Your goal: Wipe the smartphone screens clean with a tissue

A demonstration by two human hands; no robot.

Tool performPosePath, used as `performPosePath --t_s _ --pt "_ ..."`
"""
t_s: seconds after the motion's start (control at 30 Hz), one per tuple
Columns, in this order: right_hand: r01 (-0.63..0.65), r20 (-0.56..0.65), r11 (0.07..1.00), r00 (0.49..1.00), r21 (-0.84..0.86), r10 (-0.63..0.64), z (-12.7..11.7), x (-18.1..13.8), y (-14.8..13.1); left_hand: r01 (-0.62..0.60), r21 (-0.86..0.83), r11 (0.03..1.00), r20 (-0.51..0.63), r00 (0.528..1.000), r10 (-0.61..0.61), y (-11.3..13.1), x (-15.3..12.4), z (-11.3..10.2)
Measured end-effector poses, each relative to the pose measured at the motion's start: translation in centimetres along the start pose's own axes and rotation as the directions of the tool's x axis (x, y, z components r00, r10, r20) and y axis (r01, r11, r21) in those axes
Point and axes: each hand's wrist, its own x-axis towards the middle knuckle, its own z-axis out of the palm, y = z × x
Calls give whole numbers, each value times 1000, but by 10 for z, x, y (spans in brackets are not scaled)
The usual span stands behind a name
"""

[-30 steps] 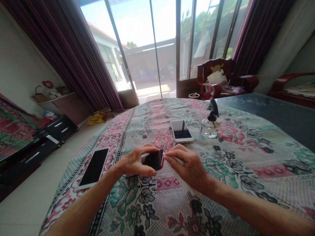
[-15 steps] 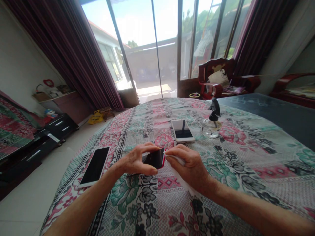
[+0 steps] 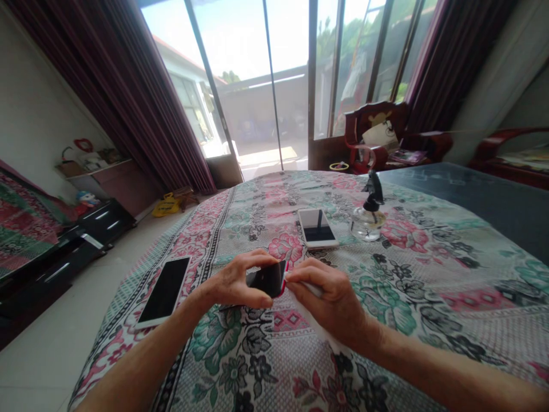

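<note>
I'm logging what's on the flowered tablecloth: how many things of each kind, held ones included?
Phones: 3 (red phone in left hand, edge phone, white phone)
Spray bottle: 1
White cloth in right hand: 1
Total: 5

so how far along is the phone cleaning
In hand: the left hand grips the dark red-edged phone while the right hand presses a white cloth to its edge. Done: cannot tell; the white phone by the spray bottle and the phone near the table's left edge lie flat, untouched. Those two may remain.
</note>
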Motion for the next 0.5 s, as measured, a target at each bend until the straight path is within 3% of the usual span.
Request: performPosePath --t_s 0.5 --pt "-65 -19 998 998 4 65 0 -1 4 29 5 1000 6 1000 -29 1 1 0"
